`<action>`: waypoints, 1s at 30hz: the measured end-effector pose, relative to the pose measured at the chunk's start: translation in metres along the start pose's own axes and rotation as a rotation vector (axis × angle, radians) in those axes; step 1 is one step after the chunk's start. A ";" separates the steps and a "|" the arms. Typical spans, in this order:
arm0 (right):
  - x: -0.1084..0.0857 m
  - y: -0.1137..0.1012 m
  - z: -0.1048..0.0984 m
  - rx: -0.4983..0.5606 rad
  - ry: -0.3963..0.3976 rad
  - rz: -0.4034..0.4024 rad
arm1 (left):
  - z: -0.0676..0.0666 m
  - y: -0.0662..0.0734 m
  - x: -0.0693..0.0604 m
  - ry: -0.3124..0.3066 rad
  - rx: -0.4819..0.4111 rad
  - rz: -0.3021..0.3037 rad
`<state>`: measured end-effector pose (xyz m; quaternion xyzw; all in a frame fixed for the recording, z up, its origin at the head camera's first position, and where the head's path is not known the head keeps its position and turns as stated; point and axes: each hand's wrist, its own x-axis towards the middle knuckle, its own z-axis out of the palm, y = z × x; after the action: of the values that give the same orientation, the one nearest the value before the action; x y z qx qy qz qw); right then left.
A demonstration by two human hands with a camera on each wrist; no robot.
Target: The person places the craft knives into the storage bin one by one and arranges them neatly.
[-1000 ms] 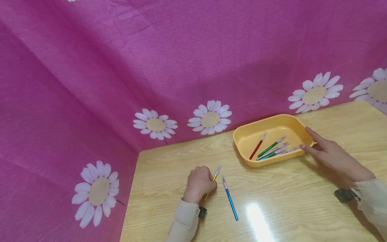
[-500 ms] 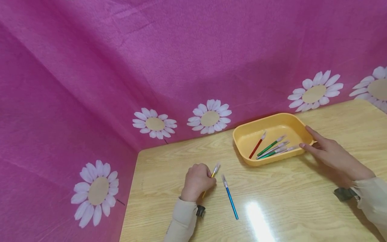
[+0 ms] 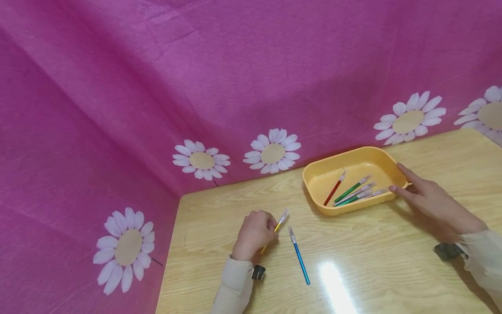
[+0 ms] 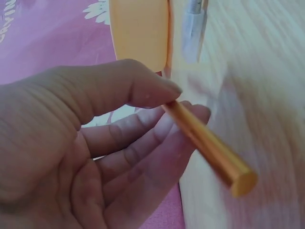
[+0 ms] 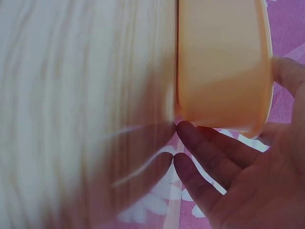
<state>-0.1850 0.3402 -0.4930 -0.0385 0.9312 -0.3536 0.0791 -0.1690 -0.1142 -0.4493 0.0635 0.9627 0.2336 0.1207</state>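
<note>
My left hand (image 3: 252, 234) pinches a gold craft knife (image 3: 278, 226) by its handle, between thumb and fingertips. Its clear-capped end points away from me; in the left wrist view the flat butt of the gold handle (image 4: 244, 183) faces the camera. To the right of that hand, a blue craft knife (image 3: 301, 262) lies on the table. My right hand (image 3: 435, 203) touches the right end of a yellow plastic tray (image 3: 333, 211), thumb and index finger spread and fairly straight at its rim. In the right wrist view, other fingertips (image 5: 185, 129) rest near its base.
Inside the tray lie several capped craft knives, among them a red one (image 3: 332, 193) and a green one (image 3: 347, 192). A pink cloth with white daisies (image 3: 272, 153) hangs behind and left of the wooden table (image 3: 211, 279).
The left hand has shifted slightly left and away from me with the gold knife, and more of the handle shows below the fingers. The right hand, tray and blue knife keep their places.
</note>
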 end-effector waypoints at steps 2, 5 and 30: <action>0.000 0.000 -0.001 0.002 -0.012 0.012 | -0.001 0.001 0.000 -0.011 -0.012 0.001; -0.001 0.000 -0.002 -0.003 -0.007 0.010 | -0.004 0.000 0.000 0.005 -0.018 0.039; -0.001 -0.002 -0.001 0.018 -0.003 -0.001 | -0.032 0.030 0.012 0.053 -0.077 0.234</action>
<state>-0.1838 0.3400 -0.4910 -0.0391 0.9279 -0.3620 0.0808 -0.1864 -0.0991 -0.4103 0.1643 0.9419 0.2847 0.0696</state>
